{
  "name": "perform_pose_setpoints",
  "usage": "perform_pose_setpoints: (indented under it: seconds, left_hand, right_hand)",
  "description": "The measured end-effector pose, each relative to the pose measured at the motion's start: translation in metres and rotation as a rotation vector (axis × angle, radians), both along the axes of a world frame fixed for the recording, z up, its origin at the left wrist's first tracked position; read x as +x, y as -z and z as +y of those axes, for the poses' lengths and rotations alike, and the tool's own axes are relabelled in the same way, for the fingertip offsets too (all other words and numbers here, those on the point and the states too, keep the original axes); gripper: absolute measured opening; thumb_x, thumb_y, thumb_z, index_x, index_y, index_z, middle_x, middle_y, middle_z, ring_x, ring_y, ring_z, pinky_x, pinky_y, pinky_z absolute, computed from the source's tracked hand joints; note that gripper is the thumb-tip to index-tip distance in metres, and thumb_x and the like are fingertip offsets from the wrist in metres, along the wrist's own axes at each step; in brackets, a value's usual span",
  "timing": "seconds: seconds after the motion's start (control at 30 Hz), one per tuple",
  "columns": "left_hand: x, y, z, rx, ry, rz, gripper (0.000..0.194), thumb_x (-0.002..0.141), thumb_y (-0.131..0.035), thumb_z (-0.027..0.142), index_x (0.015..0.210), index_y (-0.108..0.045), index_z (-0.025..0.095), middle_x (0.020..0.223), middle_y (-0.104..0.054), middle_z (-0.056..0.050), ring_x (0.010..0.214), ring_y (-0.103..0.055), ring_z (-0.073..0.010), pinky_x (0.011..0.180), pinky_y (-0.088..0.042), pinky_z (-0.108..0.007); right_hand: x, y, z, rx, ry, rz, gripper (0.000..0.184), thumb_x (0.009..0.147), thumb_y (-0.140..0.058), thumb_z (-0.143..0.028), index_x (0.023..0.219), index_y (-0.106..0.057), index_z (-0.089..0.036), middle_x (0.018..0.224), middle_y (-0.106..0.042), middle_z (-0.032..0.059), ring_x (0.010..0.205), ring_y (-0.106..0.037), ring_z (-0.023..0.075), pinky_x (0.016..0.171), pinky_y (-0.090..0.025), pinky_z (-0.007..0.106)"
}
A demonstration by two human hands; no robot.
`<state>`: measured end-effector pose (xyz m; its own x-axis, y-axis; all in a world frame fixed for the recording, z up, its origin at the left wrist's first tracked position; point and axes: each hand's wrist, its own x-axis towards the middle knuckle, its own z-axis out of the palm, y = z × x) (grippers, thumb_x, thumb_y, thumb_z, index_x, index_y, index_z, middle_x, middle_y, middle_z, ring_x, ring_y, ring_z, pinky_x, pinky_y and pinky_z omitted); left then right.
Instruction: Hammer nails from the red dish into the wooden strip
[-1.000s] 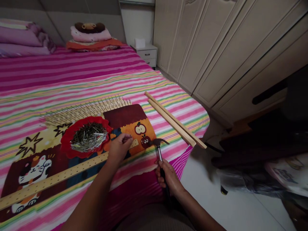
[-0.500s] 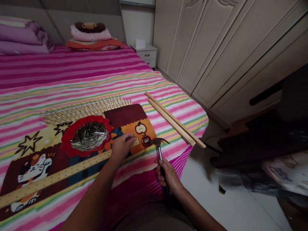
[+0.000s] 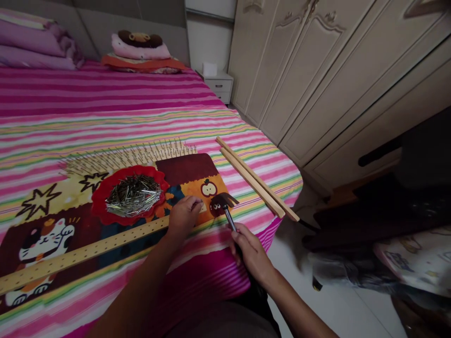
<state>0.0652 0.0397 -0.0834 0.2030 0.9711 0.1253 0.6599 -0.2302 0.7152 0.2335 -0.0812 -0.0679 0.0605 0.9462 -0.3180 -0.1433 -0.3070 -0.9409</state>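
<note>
My left hand (image 3: 183, 217) rests on the right end of a long perforated wooden strip (image 3: 88, 251), fingers pinched together as if on a nail too small to make out. My right hand (image 3: 248, 249) is wrapped round the dark handle of a claw hammer (image 3: 221, 203), whose head hovers just right of my left fingertips. A red scalloped dish (image 3: 105, 188) heaped with metal nails (image 3: 133, 195) sits just left of my left hand. Behind the dish lies another wooden strip (image 3: 127, 157) studded with upright nails.
All lies on a cartoon-print mat (image 3: 45, 234) over a pink striped bed (image 3: 105, 98). Two plain wooden slats (image 3: 255, 180) lie near the bed's right corner. Cream wardrobe doors (image 3: 317, 70) stand to the right, a small nightstand (image 3: 219, 84) behind. Folded bedding (image 3: 141, 51) is at the head.
The hammer head has swung left and down, closer to my left fingertips. My left hand stays pinched on the strip's end. The view has shifted slightly.
</note>
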Motion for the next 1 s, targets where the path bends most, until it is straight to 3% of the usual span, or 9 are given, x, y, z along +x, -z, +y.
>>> perform_pose_setpoints:
  seconds: [0.1,0.23,0.53,1.0]
  left_hand:
    - [0.001,0.001,-0.001,0.02,-0.009,0.005,0.019,0.079,-0.047,0.032,0.075,-0.062,0.022,0.078,-0.063,0.0,0.077,-0.056,-0.0148,0.07,-0.038,-0.025]
    - [0.001,0.007,-0.001,0.003,-0.042,-0.048,0.016,0.077,-0.049,0.03,0.074,-0.062,0.021,0.074,-0.062,0.001,0.072,-0.055,-0.0134,0.067,-0.039,-0.024]
    - [0.0,0.005,0.001,-0.049,-0.058,-0.09,0.019,0.076,-0.05,0.033,0.075,-0.063,0.02,0.077,-0.063,0.001,0.072,-0.056,-0.0136,0.069,-0.04,-0.026]
    - [-0.004,0.008,-0.001,0.018,-0.036,-0.208,0.019,0.079,-0.049,0.034,0.08,-0.062,0.021,0.083,-0.064,0.0,0.081,-0.058,-0.0144,0.076,-0.042,-0.026]
  right_hand:
    - [0.0,-0.016,0.01,0.035,-0.08,-0.082,0.027,0.085,-0.046,-0.035,0.107,-0.056,-0.022,0.053,-0.052,-0.007,0.036,-0.041,0.007,0.034,-0.03,0.018]
    - [-0.004,-0.023,0.019,0.022,-0.113,-0.114,0.033,0.086,-0.046,-0.035,0.115,-0.053,-0.021,0.054,-0.05,-0.0073,0.036,-0.04,0.0068,0.033,-0.029,0.018]
    - [0.0,-0.014,0.014,-0.06,0.003,-0.06,0.034,0.083,-0.046,-0.039,0.111,-0.051,-0.021,0.054,-0.049,-0.0087,0.032,-0.037,0.0059,0.029,-0.026,0.016]
    - [-0.002,-0.005,0.011,-0.04,0.027,-0.031,0.038,0.083,-0.046,-0.037,0.116,-0.051,-0.019,0.053,-0.049,-0.009,0.031,-0.036,0.0051,0.028,-0.026,0.016]
